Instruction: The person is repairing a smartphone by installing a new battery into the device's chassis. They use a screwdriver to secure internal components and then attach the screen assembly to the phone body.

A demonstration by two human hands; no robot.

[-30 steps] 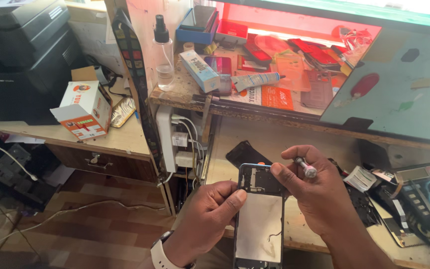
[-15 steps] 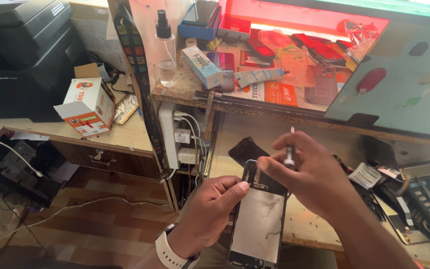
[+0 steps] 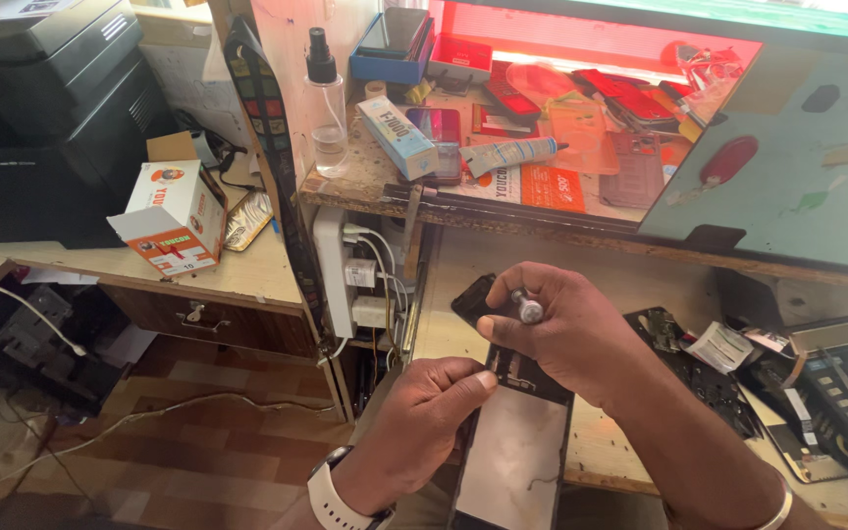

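Right hand (image 3: pixel 566 334) grip closed on screwdriver (image 3: pixel 525 309); left hand (image 3: pixel 424 417) pinches opened phone (image 3: pixel 512 451) over cluttered wooden bench (image 3: pixel 620 447).

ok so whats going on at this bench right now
A person is working on an opened phone held over the edge of a wooden workbench. The left hand steadies the phone by its side, thumb on its upper part. The right hand grips a small metal-capped screwdriver, pointed down at the top end of the phone. More phone parts and a meter lie to the right; a spray bottle and a glue tube stand on the shelf above.
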